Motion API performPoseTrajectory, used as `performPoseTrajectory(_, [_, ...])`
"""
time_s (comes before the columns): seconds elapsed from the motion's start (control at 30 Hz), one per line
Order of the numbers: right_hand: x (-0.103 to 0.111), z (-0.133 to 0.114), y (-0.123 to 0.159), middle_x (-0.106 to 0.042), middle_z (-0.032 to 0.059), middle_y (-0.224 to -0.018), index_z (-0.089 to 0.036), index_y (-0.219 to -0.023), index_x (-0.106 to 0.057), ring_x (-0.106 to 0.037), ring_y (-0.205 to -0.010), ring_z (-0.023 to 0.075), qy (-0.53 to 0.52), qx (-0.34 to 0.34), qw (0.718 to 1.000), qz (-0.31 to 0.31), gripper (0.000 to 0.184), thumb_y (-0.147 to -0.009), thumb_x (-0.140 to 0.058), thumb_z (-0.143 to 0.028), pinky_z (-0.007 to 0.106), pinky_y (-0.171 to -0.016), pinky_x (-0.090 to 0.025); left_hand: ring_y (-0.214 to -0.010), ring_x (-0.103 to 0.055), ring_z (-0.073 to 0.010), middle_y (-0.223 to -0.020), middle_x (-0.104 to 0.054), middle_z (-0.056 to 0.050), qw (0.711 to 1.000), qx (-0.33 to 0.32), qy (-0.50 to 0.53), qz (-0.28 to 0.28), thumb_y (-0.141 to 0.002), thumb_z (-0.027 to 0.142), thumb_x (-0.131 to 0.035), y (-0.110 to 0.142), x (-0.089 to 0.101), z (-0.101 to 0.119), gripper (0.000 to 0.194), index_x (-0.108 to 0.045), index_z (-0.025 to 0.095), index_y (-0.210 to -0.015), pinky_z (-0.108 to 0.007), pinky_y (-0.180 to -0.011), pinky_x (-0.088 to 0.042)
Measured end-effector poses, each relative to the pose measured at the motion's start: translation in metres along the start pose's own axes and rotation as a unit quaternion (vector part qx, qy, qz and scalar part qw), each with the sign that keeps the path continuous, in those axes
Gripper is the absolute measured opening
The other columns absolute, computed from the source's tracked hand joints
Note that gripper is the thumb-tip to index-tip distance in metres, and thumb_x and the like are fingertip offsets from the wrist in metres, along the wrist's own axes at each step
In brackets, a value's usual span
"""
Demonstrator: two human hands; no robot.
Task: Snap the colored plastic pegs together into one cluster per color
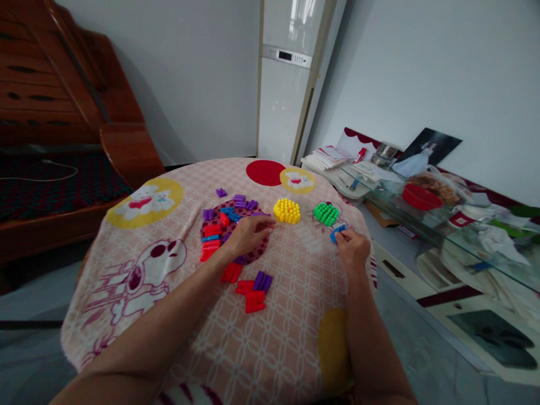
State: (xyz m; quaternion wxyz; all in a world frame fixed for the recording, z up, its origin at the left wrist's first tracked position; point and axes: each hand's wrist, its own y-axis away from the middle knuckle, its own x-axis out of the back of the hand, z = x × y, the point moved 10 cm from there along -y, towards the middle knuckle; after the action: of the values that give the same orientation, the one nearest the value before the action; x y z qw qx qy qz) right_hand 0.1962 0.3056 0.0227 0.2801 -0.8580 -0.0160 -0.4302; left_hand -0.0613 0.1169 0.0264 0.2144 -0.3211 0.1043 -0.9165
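On a round table under a pink cartoon cloth (169, 315) lie small plastic pegs in several colours. My left hand (248, 233) rests curled over a mixed heap of red, blue and purple pegs (219, 225), fingertips pinched toward the yellow peg cluster (287, 210). What it pinches is hidden. My right hand (352, 247) sits near the table's right edge, fingers closed on blue pegs (337, 232). A green peg cluster (325, 214) lies just beyond it. Loose red and purple pegs (252, 289) lie nearer me.
A wooden staircase (63, 101) rises at the left. A tall white air conditioner (291, 79) stands behind the table. At the right runs a low glass shelf (442, 219) with papers, a red bowl (421, 197) and a leaning photo (428, 149).
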Motion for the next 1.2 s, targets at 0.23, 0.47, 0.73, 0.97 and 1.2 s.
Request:
performPoseTrajectory(0.23, [0.000,0.004,0.003,-0.072,0.0098,-0.074,-0.019,-0.081,-0.076,-0.062,-0.066,0.0205,0.137,0.007,0.990,-0.024,0.022,-0.082,-0.062,-0.036,0.028,-0.058,-0.036,-0.089,-0.070,-0.0198,-0.101,-0.075,-0.007,0.999,0.003,-0.041,0.018,-0.082,0.028,-0.057,-0.002,0.009,-0.007,0.030,-0.072,0.015,-0.105,-0.031,-0.082,-0.055])
performPoseTrajectory(0.47, [-0.002,0.009,0.001,-0.072,0.0087,-0.073,-0.019,-0.089,-0.077,-0.060,-0.064,0.0199,0.132,-0.014,0.991,-0.022,0.023,-0.079,-0.064,-0.036,0.027,-0.057,-0.033,-0.084,-0.070,-0.0201,-0.096,-0.076,-0.007,0.992,0.050,-0.099,0.060,-0.079,0.027,-0.057,-0.003,0.033,-0.026,0.031,-0.073,0.015,-0.103,-0.030,-0.080,-0.055])
performPoseTrajectory(0.73, [-0.005,-0.022,0.012,-0.070,0.0082,-0.069,-0.017,-0.086,-0.075,-0.058,-0.061,0.0189,0.009,0.059,0.998,0.026,0.035,-0.086,-0.049,-0.040,0.028,-0.062,-0.038,-0.114,-0.063,-0.0270,-0.124,-0.067,-0.017,0.932,0.129,-0.291,0.173,-0.087,0.022,-0.044,-0.001,0.111,-0.081,0.042,-0.065,0.009,-0.121,-0.037,-0.101,-0.047])
performPoseTrajectory(0.97, [-0.027,-0.049,0.023,-0.069,0.0076,-0.068,-0.018,-0.081,-0.073,-0.058,-0.062,0.0183,-0.024,0.110,0.993,-0.030,0.033,-0.086,-0.048,-0.039,0.027,-0.064,-0.040,-0.113,-0.064,-0.0291,-0.122,-0.068,-0.016,0.907,0.157,-0.390,0.019,-0.092,0.025,-0.039,-0.010,0.080,-0.115,0.043,-0.063,0.016,-0.127,-0.043,-0.101,-0.045])
performPoseTrajectory(1.2, [-0.039,-0.071,0.035,-0.067,0.0056,-0.065,-0.018,-0.077,-0.071,-0.057,-0.059,0.0167,-0.118,0.142,0.979,-0.092,0.032,-0.085,-0.048,-0.039,0.027,-0.062,-0.041,-0.105,-0.067,-0.0262,-0.112,-0.073,-0.008,0.952,0.076,-0.295,0.025,-0.078,0.017,-0.056,-0.008,0.059,-0.053,0.036,-0.073,0.020,-0.109,-0.036,-0.096,-0.050])
